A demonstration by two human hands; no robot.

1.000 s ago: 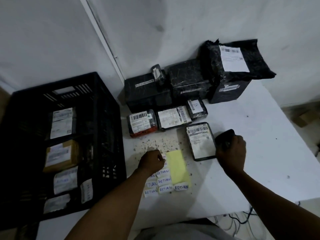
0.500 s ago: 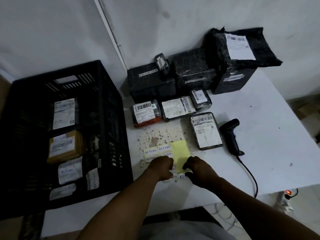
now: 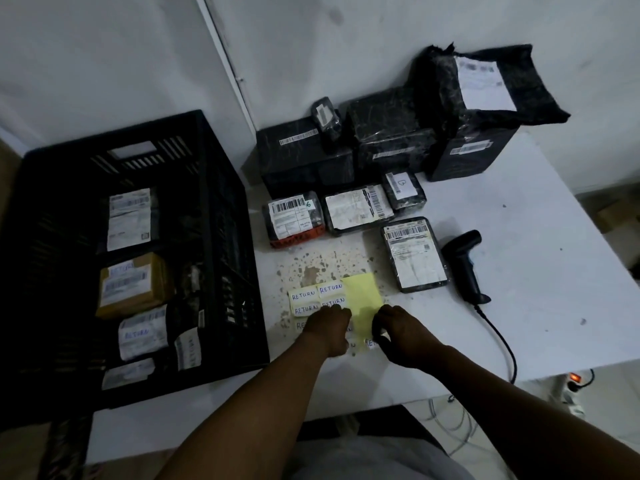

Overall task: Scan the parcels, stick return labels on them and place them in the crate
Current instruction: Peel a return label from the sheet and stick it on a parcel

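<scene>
Resting on return labels [image 3: 318, 295]: left hand [image 3: 328, 328], right hand [image 3: 401, 332], scanned parcel [image 3: 415, 258] beyond.

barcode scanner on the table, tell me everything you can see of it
The barcode scanner is a black, plastic-looking, pistol-shaped handheld unit lying on its side on the white table, head toward the wall, handle toward the person. A dark cable runs from its handle past the table's front edge. It lies beside a flat labelled parcel; neither hand touches it.
</scene>
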